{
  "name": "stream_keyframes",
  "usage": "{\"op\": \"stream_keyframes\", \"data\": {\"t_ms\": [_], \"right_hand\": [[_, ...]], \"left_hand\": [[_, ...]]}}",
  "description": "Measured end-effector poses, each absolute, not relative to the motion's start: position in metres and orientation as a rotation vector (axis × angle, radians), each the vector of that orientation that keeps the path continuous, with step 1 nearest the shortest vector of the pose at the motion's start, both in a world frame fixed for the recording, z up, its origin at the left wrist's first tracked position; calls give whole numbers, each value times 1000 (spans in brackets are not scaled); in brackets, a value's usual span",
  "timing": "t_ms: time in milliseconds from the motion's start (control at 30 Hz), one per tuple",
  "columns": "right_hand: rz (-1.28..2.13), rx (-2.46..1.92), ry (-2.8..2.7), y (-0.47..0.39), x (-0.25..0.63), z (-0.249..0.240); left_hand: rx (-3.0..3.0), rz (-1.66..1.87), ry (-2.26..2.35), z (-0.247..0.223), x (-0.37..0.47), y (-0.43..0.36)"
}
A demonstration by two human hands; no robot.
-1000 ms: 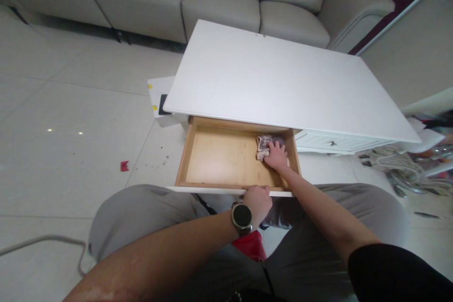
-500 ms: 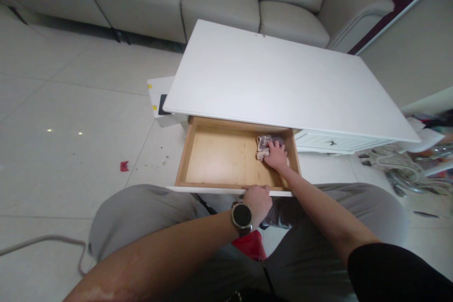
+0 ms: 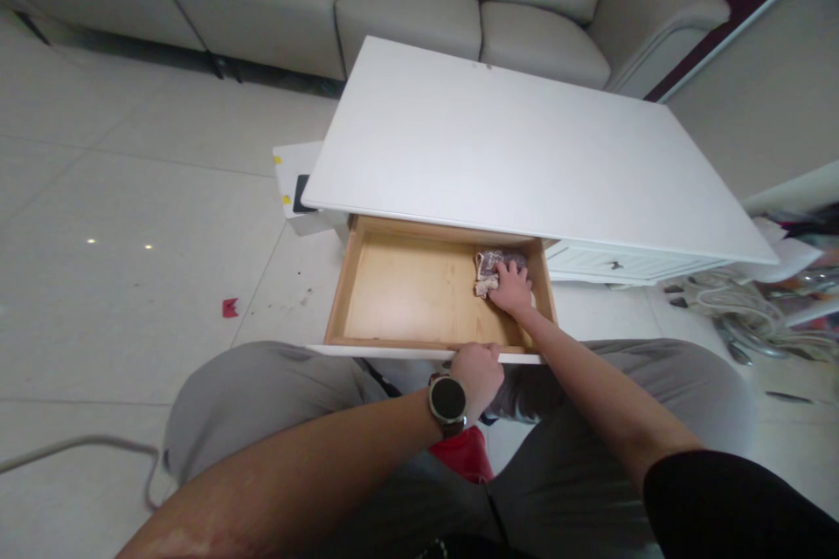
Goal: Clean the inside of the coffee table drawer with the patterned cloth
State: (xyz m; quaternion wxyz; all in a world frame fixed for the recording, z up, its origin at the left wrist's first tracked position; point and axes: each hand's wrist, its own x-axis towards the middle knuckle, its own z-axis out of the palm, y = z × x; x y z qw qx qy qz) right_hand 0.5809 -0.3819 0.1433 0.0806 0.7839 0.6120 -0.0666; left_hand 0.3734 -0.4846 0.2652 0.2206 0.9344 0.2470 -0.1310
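Observation:
A wooden drawer (image 3: 406, 288) with a white front is pulled out from a white coffee table (image 3: 524, 148). My left hand (image 3: 478, 374), with a watch on the wrist, is closed over the drawer's front edge near its middle; part of the fingers is hidden. Inside the drawer, at its right end, my right hand (image 3: 513, 288) grips a patterned purple-and-beige cloth (image 3: 488, 266) from above. The fingers lie a little apart and bent over the cloth, pressing it on the drawer floor. The palm hides some of it.
Behind the table stands a grey sofa (image 3: 406, 9). A white box (image 3: 301, 166) is at the table's left, and a red scrap (image 3: 229, 307) lies on the tiles. Cables and clutter (image 3: 753, 314) fill the right side. A second drawer (image 3: 613, 262) is closed. A hose (image 3: 85, 441) runs at lower left.

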Motion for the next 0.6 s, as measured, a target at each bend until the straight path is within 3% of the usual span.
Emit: {"op": "stream_keyframes", "data": {"t_ms": [600], "right_hand": [[-213,2352,1836,-381,582,143]], "left_hand": [[2595,-339,689,263,374,-485]]}}
